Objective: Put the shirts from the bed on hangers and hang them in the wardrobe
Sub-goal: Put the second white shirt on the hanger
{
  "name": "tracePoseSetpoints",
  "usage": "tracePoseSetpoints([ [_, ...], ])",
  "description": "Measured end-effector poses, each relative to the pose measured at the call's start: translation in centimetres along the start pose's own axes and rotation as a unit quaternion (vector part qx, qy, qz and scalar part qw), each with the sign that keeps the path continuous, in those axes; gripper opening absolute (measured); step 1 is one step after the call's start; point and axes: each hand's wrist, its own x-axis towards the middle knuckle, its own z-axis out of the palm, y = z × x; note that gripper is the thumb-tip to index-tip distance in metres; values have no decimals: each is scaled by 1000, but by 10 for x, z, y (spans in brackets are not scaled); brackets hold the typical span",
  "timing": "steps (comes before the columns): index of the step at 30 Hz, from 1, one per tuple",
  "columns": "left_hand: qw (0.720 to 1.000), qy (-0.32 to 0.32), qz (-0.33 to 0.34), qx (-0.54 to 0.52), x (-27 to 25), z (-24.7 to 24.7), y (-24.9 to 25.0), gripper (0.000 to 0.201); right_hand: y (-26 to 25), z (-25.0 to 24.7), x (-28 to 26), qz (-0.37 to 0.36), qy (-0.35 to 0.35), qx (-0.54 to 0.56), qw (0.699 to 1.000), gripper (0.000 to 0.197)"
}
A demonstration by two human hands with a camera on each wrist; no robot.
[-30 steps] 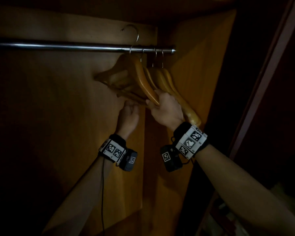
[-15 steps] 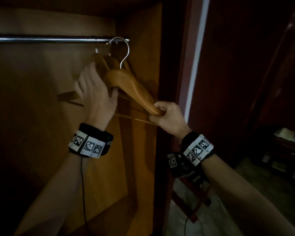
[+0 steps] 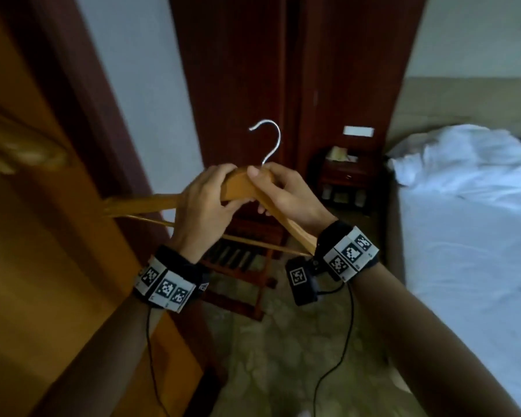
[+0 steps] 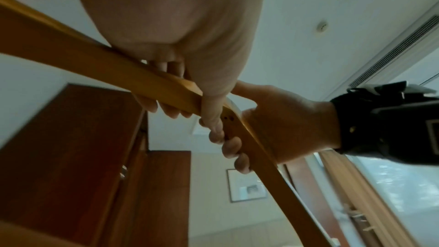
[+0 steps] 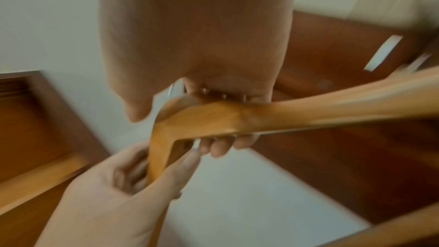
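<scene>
Up at chest height, a wooden hanger [image 3: 238,183] is held between both hands, its metal hook [image 3: 269,142] pointing upward. The left hand [image 3: 203,203] curls its fingers over the top of the hanger's left shoulder with the thumb underneath; the right hand [image 3: 286,197] wraps the right shoulder just beside the hook, thumb lying across the crest. From the left wrist view the left hand's fingers [image 4: 166,107] fold under the wooden arm, and the right hand's fingertips [image 4: 231,147] line up along the other arm. The hanger's lower crossbar [image 3: 253,243] runs below both wrists.

Left of the hands stands the orange-brown wardrobe door [image 3: 57,266], close to the hanger's left tip. Straight behind the hook rises a dark red wooden panel [image 3: 253,70], with a slatted luggage rack [image 3: 241,266] on the floor beneath the hands. Farther back sits a small nightstand [image 3: 345,176]. To the right lies the bed [image 3: 469,251], covered in white sheets with a rumpled heap of white bedding [image 3: 463,158] near its head. The floor [image 3: 283,356] is patterned and pale.
</scene>
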Motion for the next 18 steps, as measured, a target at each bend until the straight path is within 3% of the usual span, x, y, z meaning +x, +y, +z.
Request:
tracePoseSetpoints([
  [3,995,-65,40,-65,13,69,41,47,34,-60,-26,19,91,-30,995,40],
  [6,985,-148,56,-61,38,137,75,45,63,-128,-57,36,192,-42,980,29],
  [9,955,-276,75,-77,67,216,104,23,94,-199,-81,70,261,-76,960,27],
  [11,936,-328,104,-81,78,272,128,14,116,-248,-91,124,268,-76,952,33],
  [15,914,-371,123,-111,89,377,184,10,159,-335,-98,246,231,-141,931,54],
  [18,905,-381,171,-76,98,432,231,3,187,-389,-112,282,237,-189,910,56],
])
